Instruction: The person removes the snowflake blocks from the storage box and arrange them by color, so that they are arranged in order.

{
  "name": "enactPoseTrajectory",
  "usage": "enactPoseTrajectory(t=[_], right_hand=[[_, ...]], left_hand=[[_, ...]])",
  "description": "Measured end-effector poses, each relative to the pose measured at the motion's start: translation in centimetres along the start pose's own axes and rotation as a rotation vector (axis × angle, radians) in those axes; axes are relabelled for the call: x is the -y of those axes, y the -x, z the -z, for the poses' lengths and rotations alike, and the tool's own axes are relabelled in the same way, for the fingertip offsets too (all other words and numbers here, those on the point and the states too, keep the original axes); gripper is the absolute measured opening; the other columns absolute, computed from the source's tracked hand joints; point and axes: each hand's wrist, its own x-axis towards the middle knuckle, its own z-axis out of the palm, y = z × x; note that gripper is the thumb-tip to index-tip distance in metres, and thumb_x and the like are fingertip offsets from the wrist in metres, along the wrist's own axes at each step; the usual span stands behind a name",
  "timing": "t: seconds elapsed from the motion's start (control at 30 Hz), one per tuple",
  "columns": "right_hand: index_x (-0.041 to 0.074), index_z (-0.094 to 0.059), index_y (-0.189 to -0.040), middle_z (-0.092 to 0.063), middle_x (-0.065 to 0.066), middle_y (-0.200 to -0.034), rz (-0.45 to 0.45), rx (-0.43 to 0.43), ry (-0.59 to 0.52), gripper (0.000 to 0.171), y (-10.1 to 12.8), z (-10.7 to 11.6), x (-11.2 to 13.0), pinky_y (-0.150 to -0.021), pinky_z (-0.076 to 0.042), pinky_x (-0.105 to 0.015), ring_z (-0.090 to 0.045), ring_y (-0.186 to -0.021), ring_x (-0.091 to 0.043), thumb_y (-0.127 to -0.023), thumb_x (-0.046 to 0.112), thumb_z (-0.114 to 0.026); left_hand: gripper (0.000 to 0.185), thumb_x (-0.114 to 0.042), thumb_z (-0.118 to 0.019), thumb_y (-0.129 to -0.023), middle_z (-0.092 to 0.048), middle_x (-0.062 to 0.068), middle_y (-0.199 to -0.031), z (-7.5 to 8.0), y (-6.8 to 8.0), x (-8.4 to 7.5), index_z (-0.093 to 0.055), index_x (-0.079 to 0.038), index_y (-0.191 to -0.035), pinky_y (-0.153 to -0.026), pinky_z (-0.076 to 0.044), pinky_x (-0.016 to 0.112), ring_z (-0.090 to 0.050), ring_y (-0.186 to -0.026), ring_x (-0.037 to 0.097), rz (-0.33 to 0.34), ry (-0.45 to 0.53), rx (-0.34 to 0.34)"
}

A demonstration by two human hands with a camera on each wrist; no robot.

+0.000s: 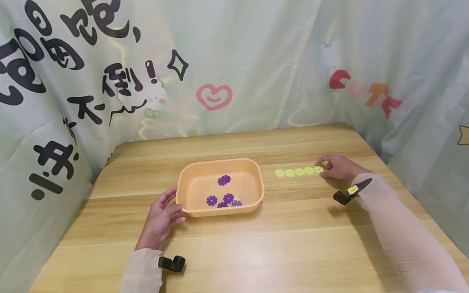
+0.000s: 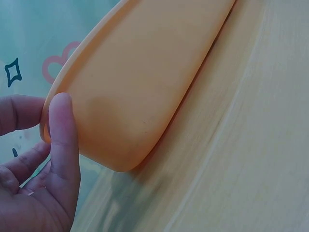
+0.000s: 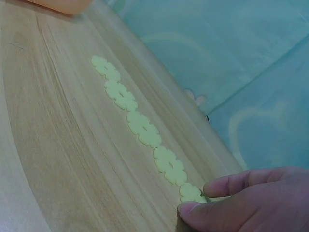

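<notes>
My left hand holds the near left corner of an orange plastic basin; in the left wrist view the thumb lies against its outer wall with fingers over the rim. Purple flower-shaped discs lie inside, with a bit of yellow-green among the near ones. On the table to the right, several yellow-green flower-shaped discs form a row, edge to edge. At its right end my right hand pinches the last yellow-green disc between thumb and index finger, which partly hide it.
A wooden table carries everything. Pale printed curtains rise along its back and sides. Each sleeve has a black wrist camera strapped on. The basin stands between my left hand and the disc row.
</notes>
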Motion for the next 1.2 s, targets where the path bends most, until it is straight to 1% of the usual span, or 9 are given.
enactPoseTrajectory(t=[0.1,0.2,0.37,0.57,0.63,0.7,0.93,1.2], right_hand=[[0.001,-0.06,-0.113,-0.066,-0.008,-0.087,-0.007,0.005,-0.002,0.034,0.0,0.1,0.1,-0.072,-0.053,-0.046,-0.062,-0.082,-0.026,-0.086,0.017,-0.074],[0.001,-0.06,-0.113,-0.066,-0.006,-0.085,-0.005,0.005,-0.005,0.035,-0.3,0.3,0.4,-0.069,-0.052,-0.041,-0.061,-0.078,-0.022,-0.086,0.018,-0.074],[-0.001,-0.058,-0.119,-0.066,-0.005,-0.086,0.024,0.011,-0.013,0.04,-0.9,0.8,1.4,-0.066,-0.051,-0.035,-0.061,-0.076,-0.018,-0.087,0.02,-0.073],[-0.005,-0.054,-0.125,-0.065,-0.008,-0.087,0.056,0.043,-0.105,0.04,-1.3,1.2,3.8,-0.055,-0.051,-0.033,-0.061,-0.067,-0.021,-0.092,0.015,-0.067],[-0.005,-0.053,-0.126,-0.065,-0.009,-0.087,0.068,0.051,-0.133,0.04,-1.6,1.2,4.6,-0.054,-0.052,-0.033,-0.061,-0.066,-0.023,-0.093,0.013,-0.065],[-0.005,-0.053,-0.126,-0.065,-0.009,-0.088,0.082,0.052,-0.144,0.039,-1.9,1.2,5.3,-0.054,-0.052,-0.033,-0.061,-0.067,-0.025,-0.093,0.013,-0.065],[-0.002,-0.056,-0.125,-0.065,-0.008,-0.086,0.13,0.055,-0.16,0.035,-3.1,1.2,7.5,-0.061,-0.055,-0.032,-0.064,-0.077,-0.03,-0.093,0.01,-0.064],[0.001,-0.058,-0.122,-0.066,-0.006,-0.086,0.209,0.059,-0.151,0.032,-4.5,1.0,10.2,-0.061,-0.056,-0.032,-0.066,-0.077,-0.032,-0.091,0.009,-0.065]], left_hand=[[0.066,0.012,-0.052,-0.091,-0.03,0.011,-0.149,0.0,0.0,0.0,-0.03,-0.007,-0.15,-0.06,-0.059,0.024,-0.054,-0.074,0.014,-0.003,-0.002,-0.003],[0.066,0.012,-0.052,-0.091,-0.03,0.011,-0.149,0.0,0.0,0.0,-0.029,-0.007,-0.15,-0.06,-0.059,0.024,-0.054,-0.074,0.013,-0.006,-0.004,-0.002],[0.066,0.011,-0.053,-0.091,-0.03,0.011,-0.149,0.1,-0.1,0.0,-0.03,-0.007,-0.15,-0.06,-0.06,0.025,-0.055,-0.075,0.015,-0.004,-0.002,0.0],[0.067,0.012,-0.053,-0.091,-0.03,0.011,-0.149,0.1,-0.1,0.0,-0.03,-0.007,-0.15,-0.06,-0.06,0.025,-0.055,-0.075,0.015,-0.002,0.0,-0.002],[0.066,0.012,-0.053,-0.091,-0.03,0.011,-0.149,0.1,-0.1,0.0,-0.031,-0.007,-0.15,-0.06,-0.059,0.025,-0.055,-0.075,0.015,-0.002,-0.002,-0.005],[0.066,0.012,-0.053,-0.091,-0.031,0.011,-0.148,0.1,-0.1,0.0,-0.031,-0.007,-0.15,-0.059,-0.059,0.025,-0.054,-0.075,0.015,-0.001,-0.004,-0.006],[0.065,0.012,-0.052,-0.091,-0.03,0.01,-0.149,0.1,-0.1,0.1,-0.03,-0.007,-0.15,-0.059,-0.06,0.025,-0.055,-0.072,0.014,-0.008,-0.006,0.003],[0.066,0.011,-0.052,-0.091,-0.029,0.011,-0.15,0.1,-0.1,0.0,-0.029,-0.006,-0.15,-0.059,-0.06,0.025,-0.056,-0.071,0.013,-0.011,-0.003,0.011]])
